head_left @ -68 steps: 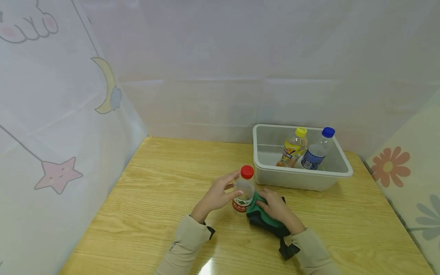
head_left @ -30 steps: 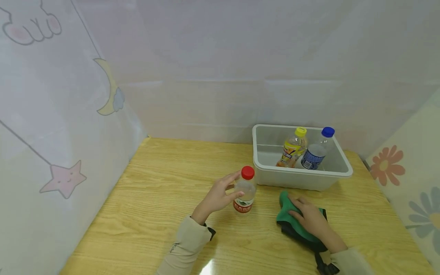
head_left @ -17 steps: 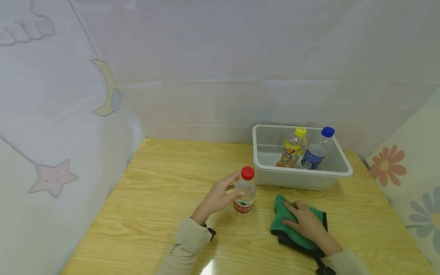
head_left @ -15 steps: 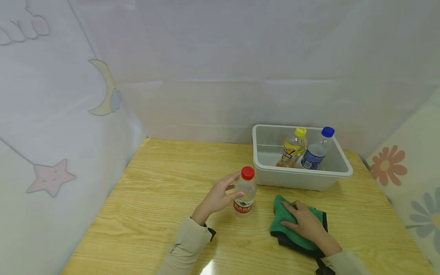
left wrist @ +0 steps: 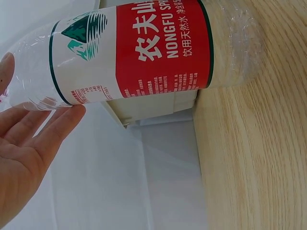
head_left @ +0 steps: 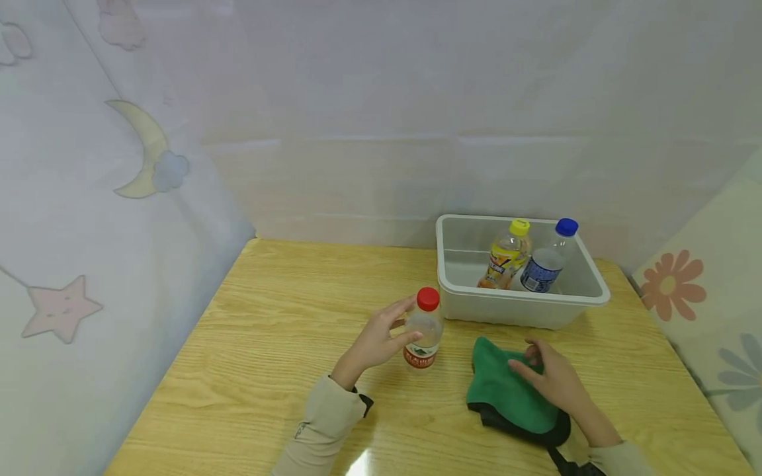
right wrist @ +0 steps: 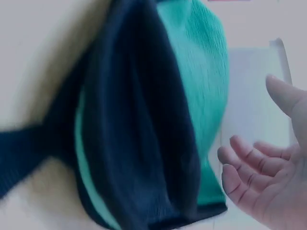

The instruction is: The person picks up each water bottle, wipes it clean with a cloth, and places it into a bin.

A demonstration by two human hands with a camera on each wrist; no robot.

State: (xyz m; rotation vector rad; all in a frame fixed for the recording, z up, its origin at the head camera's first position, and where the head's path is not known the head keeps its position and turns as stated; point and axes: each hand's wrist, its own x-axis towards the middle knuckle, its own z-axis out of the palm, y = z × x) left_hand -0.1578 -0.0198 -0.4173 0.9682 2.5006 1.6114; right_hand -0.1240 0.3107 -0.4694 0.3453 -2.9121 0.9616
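In the head view a clear plastic water bottle [head_left: 421, 340] with a red cap and red-and-white label stands upright on the table. My left hand [head_left: 381, 337] holds it from the left side, thumb in front; the left wrist view shows fingers [left wrist: 53, 127] behind the bottle. To the right lies a green cloth [head_left: 512, 387] with black edging, folded over in the right wrist view. Just above its right part is my right hand [head_left: 553, 377], fingers loosely bent and apart from the cloth, holding nothing.
A white plastic bin [head_left: 524, 299] stands behind the hands. Inside lean a yellow-capped bottle [head_left: 503, 261] and a blue-capped bottle [head_left: 542, 270]. A pale printed curtain surrounds the wooden table [head_left: 268, 317].
My right hand first carried the cloth away from the bottle to the right and laid it on the table. Now it has let go and lifted rightward. The left hand stays on the bottle.
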